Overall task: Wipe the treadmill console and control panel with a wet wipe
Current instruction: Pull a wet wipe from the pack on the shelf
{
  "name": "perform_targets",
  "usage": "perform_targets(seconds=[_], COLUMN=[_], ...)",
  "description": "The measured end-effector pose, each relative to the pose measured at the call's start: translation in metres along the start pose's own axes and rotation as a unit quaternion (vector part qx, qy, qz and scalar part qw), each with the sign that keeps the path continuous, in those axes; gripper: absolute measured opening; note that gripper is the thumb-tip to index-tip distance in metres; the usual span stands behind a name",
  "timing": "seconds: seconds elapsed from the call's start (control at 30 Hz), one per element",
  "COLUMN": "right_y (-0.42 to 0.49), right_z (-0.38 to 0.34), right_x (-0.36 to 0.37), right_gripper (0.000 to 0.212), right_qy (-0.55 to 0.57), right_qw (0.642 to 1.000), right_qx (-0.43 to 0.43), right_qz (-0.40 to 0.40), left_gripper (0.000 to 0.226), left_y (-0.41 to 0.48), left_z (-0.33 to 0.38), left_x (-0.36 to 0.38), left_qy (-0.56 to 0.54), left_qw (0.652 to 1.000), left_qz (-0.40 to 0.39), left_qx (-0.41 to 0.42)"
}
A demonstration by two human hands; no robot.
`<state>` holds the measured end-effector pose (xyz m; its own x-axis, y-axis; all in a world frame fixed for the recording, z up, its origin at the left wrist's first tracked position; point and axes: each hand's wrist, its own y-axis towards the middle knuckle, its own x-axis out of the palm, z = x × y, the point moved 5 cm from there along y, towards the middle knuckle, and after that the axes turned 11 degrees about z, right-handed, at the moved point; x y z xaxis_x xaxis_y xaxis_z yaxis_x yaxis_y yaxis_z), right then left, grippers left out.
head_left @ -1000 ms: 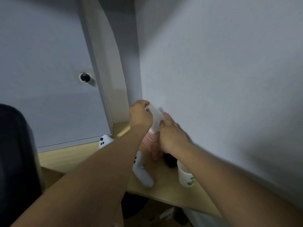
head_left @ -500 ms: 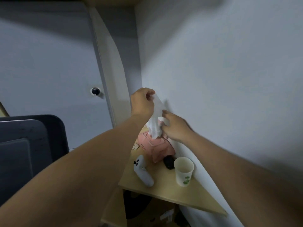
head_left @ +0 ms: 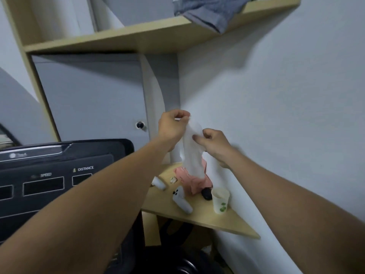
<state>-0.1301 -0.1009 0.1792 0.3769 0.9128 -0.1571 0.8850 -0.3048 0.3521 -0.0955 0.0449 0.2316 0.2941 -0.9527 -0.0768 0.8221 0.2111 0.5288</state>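
- Both of your hands are holding the wet wipe (head_left: 192,155) up in front of the white wall, above the wooden surface (head_left: 203,218).
- Your left hand (head_left: 172,129) is pinching the wipe's top end, with its fingers curled in against the thumb.
- Your right hand (head_left: 215,144) is gripping the wipe lower down, on its right side, with thumb and fingers clamped on the sheet.
- The wipe is hanging as a long, partly bunched strip, and its lower end is overlapping the pink wipe pack (head_left: 194,181); whether that end is clear of the pack cannot be told.
- The pack is lying on the surface near the wall, with a small black object (head_left: 206,194) touching its front corner.
- A paper cup (head_left: 220,201) with a green print is standing upright just beside that black object.
- A white game controller (head_left: 182,201) is lying in front of the pack, and a second white controller (head_left: 159,183) is lying near the surface's left edge.
- The treadmill console (head_left: 59,175) is sitting to your left, well apart from both hands, showing dark windows labelled SPEED and DISTANCE.
- A grey cloth (head_left: 207,12) is drooping over the edge of the upper shelf (head_left: 128,39).
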Motion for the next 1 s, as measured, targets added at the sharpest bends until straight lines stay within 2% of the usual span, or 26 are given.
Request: perform_targets(seconds=[0.13, 0.23, 0.3, 0.37, 0.4, 0.47, 0.5, 0.57, 0.63, 0.73, 0.83, 0.87, 0.93, 1.0], right_y=[-0.039, -0.070, -0.091, -0.115, -0.127, -0.151, -0.163, -0.189, -0.217, -0.258, -0.295, -0.305, -0.321, -0.334], right_z=[-0.031, -0.058, -0.075, -0.094, -0.101, -0.113, -0.118, -0.125, -0.129, -0.132, -0.134, -0.135, -0.136, -0.140], right_x=[-0.004, 0.006, 0.017, 0.030, 0.037, 0.055, 0.065, 0.089, 0.116, 0.163, 0.207, 0.220, 0.243, 0.260], right_gripper=[0.014, 0.014, 0.014, 0.013, 0.013, 0.018, 0.023, 0.033, 0.036, 0.042, 0.036, 0.033, 0.025, 0.021], right_qy=[0.011, -0.008, -0.026, -0.033, -0.040, -0.049, -0.050, -0.040, -0.038, -0.037, -0.002, 0.017, 0.046, 0.040], right_qw=[0.999, 0.998, 0.997, 0.995, 0.994, 0.994, 0.994, 0.997, 0.999, 0.999, 1.000, 0.999, 0.995, 0.990], right_qx=[-0.004, -0.039, -0.063, -0.085, -0.092, -0.093, -0.087, -0.060, -0.027, -0.022, -0.003, 0.017, 0.077, 0.129], right_qz=[0.049, 0.053, 0.047, 0.044, 0.044, 0.037, 0.032, 0.021, 0.012, -0.002, -0.031, -0.040, -0.048, -0.045], left_gripper=[0.016, 0.015, 0.026, 0.055, 0.060, 0.036, 0.022, 0.015, 0.026, 0.032, 0.038, 0.040, 0.043, 0.039], left_y=[-0.032, -0.055, -0.071, -0.093, -0.105, -0.127, -0.136, -0.150, -0.162, -0.179, -0.192, -0.195, -0.209, -0.220], left_z=[0.015, 0.027, 0.029, 0.028, 0.026, 0.024, 0.024, 0.026, 0.026, 0.020, 0.006, -0.002, -0.012, -0.015], left_x=[-0.044, -0.084, -0.110, -0.134, -0.146, -0.174, -0.190, -0.227, -0.271, -0.340, -0.401, -0.418, -0.444, -0.467], left_qy=[-0.015, -0.009, -0.007, -0.045, -0.057, -0.069, -0.089, -0.140, -0.160, -0.104, -0.069, -0.080, -0.116, -0.116], left_qw=[1.000, 0.999, 0.999, 0.983, 0.968, 0.951, 0.949, 0.949, 0.958, 0.978, 0.975, 0.964, 0.934, 0.931], left_qz=[0.000, -0.011, -0.049, -0.142, -0.195, -0.262, -0.268, -0.237, -0.171, -0.049, 0.037, 0.037, -0.026, -0.087], left_qx=[0.012, 0.030, -0.014, -0.110, -0.146, -0.147, -0.141, -0.152, -0.167, -0.177, -0.210, -0.252, -0.336, -0.334])
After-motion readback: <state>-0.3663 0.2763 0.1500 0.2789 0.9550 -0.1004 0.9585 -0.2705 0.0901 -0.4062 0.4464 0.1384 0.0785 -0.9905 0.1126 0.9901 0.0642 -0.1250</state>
